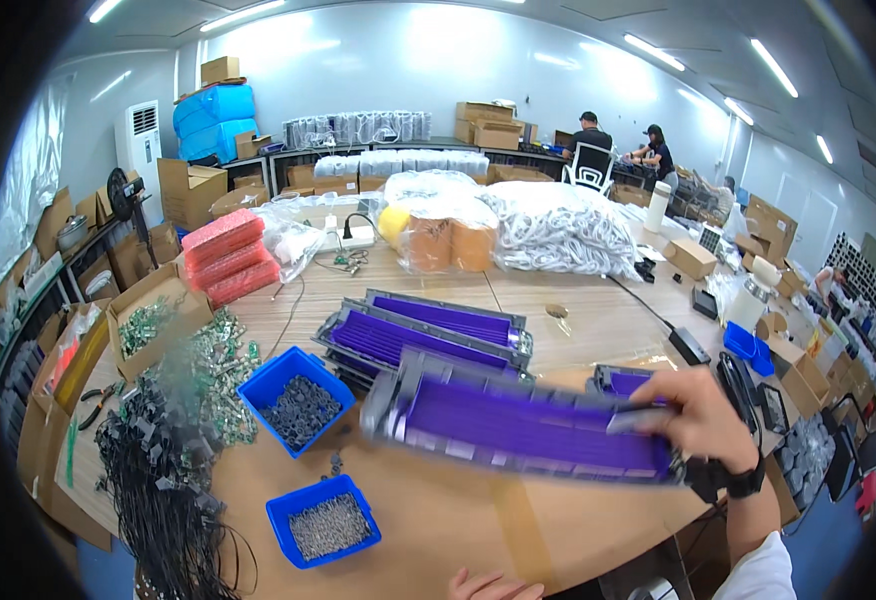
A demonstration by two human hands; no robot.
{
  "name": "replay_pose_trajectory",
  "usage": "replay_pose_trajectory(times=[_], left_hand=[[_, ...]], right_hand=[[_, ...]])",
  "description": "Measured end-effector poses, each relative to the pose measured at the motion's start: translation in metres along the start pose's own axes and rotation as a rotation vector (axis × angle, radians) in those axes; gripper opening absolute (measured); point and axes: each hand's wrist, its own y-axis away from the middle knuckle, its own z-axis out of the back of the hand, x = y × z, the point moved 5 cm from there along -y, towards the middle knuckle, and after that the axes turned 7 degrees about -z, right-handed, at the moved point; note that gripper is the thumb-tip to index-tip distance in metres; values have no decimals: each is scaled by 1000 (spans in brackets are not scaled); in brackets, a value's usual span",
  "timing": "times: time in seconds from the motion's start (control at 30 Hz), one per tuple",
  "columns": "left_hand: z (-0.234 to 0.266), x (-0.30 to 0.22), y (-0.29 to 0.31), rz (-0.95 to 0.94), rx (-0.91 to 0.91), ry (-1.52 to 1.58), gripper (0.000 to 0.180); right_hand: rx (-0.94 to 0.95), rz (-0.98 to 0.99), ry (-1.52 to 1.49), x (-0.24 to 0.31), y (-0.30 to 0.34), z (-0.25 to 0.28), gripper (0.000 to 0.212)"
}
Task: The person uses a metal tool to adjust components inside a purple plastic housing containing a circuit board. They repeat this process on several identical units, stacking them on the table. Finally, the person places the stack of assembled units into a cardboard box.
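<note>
My right hand [700, 412] is closed on the right end of a long grey plastic housing with a purple inside [528, 420], held tilted over the table and smeared by motion. At the lower edge, only the fingers of my left hand [493, 585] show, stretched out and holding nothing. Behind the held housing lie more purple-lined housings [408, 335], side by side. Another purple piece [620, 380] is partly hidden behind the held one. Left of these stand a blue bin of dark small parts [303, 412] and a blue bin of small metal screws [328, 530].
Bundled black cables [163, 470] and green circuit boards [228, 370] cover the table's left side, near pliers [103, 402]. Farther back are red bubble-wrapped packs [228, 255], orange rolls [450, 243] and bagged white cords [568, 235]. A black power adapter [689, 346] lies right. Other people work behind.
</note>
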Motion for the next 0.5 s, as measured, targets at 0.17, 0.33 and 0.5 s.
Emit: replay_pose_trajectory(times=[0.17,0.33,0.5], left_hand=[[-11,27,-3,151,176,-92,20],[-17,32,2,165,291,-133,20],[-16,33,1,171,309,-140,21]], right_hand=[[-183,56,99,-9,-100,-2,25],[-223,28,293,-48,-196,-66,26],[-147,7,324,-72,-220,-114,29]])
